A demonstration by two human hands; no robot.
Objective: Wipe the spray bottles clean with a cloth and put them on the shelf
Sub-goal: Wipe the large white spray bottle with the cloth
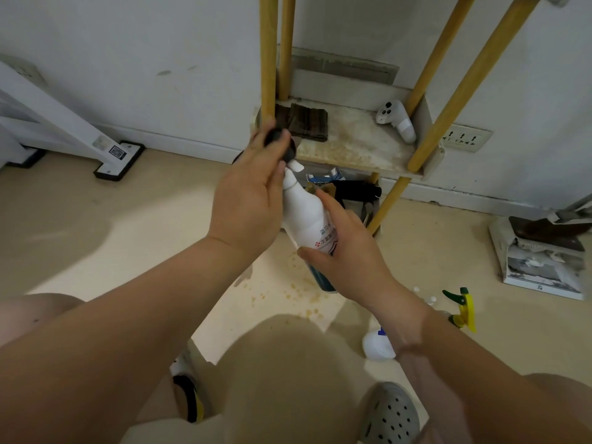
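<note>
A white spray bottle [304, 213] with printed text is held tilted in front of the low wooden shelf [358, 149]. My right hand [349, 251] grips its lower body. My left hand [250, 200] is closed on a bunched dark cloth [278, 138] pressed against the bottle's spray head, whose white nozzle tip pokes out. A second white bottle [378, 344] and a bottle with a yellow-green trigger sprayer [464, 309] lie on the floor at the right, partly hidden by my right forearm.
The stained shelf board bears a folded dark cloth [307, 121] and a white controller [395, 118] between yellow posts. Boxes and dark items [346, 187] fill the level below. A torn box [541, 261] sits at the right, a white frame foot [118, 160] at the left. Spots stain the floor.
</note>
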